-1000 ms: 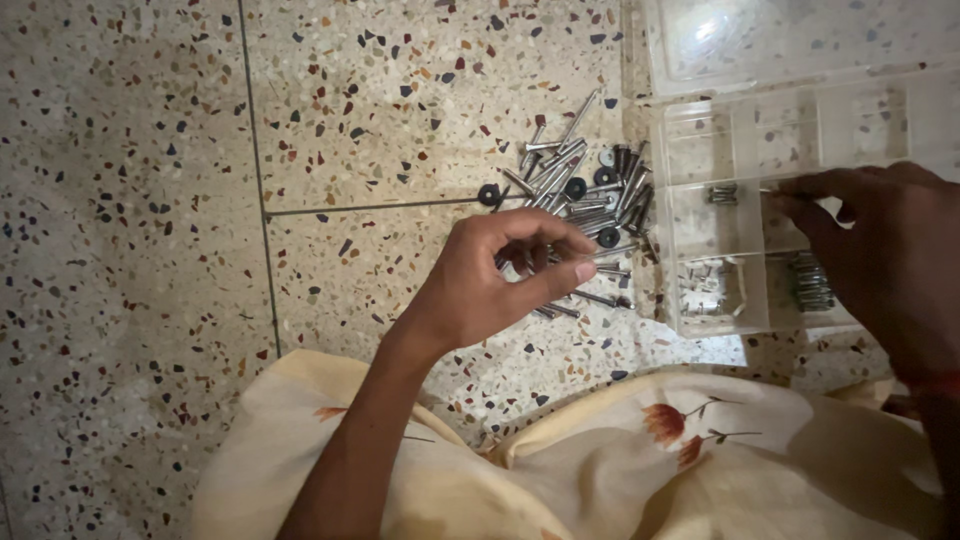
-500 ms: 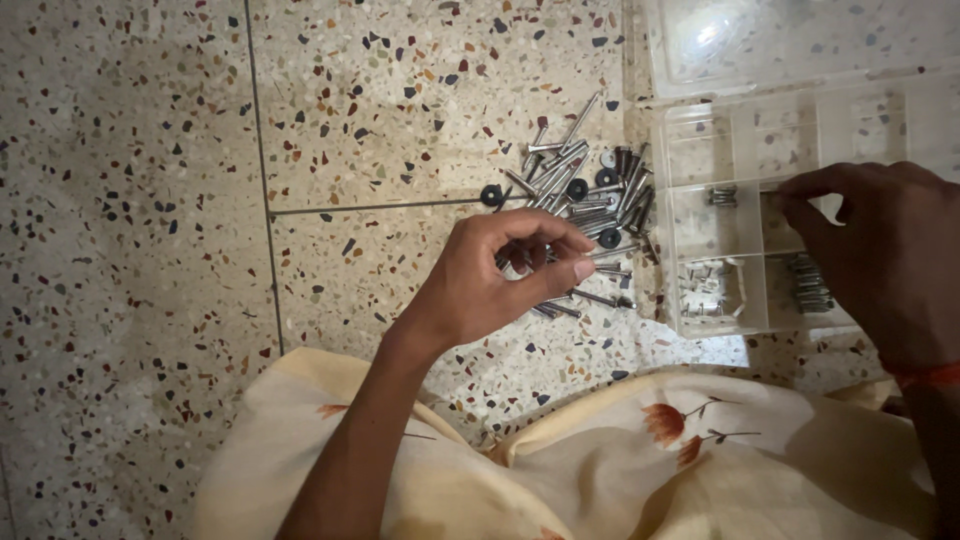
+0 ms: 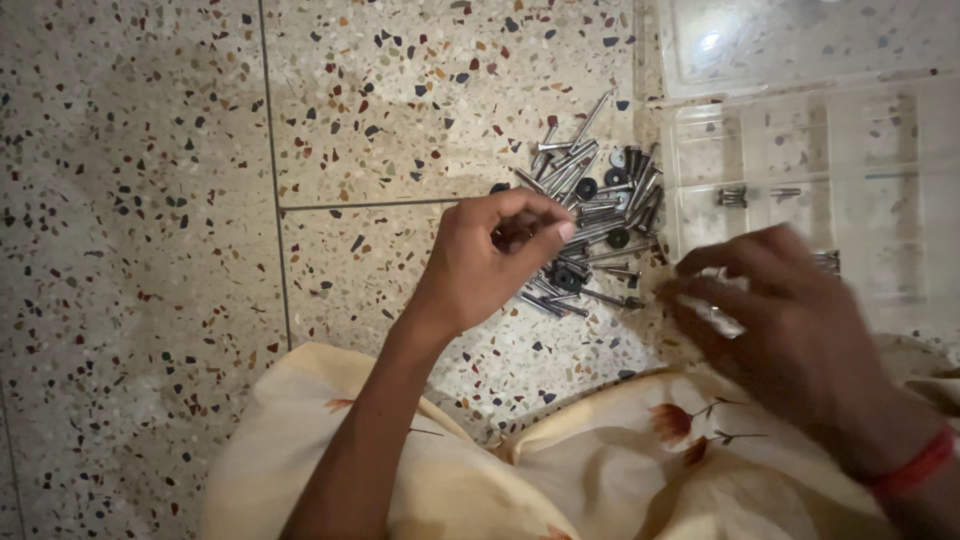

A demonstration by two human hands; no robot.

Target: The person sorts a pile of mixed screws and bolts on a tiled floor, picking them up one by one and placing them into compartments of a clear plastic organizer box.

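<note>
While the left hand [image 3: 490, 260] hovers over the near edge of a heap of screws [image 3: 590, 225] on the speckled floor [image 3: 150, 200], its fingers [image 3: 545, 235] are curled in with thumb and forefinger pinched together; something small may sit between them, but I cannot tell what. The heap holds a few dozen long silver screws, too tangled to count exactly, with about five black washers [image 3: 586, 187] mixed in. The right hand [image 3: 790, 320] is blurred, fingers spread and loose, gripping nothing, over the near left corner of one clear plastic box [image 3: 860, 140] with dividers. Two compartments near the hand show small clusters of short screws [image 3: 731, 195]. One open lid [image 3: 800, 35] lies behind the box. A red thread [image 3: 915, 463] circles the right wrist. Floral cloth [image 3: 600, 470] covers the lap.
</note>
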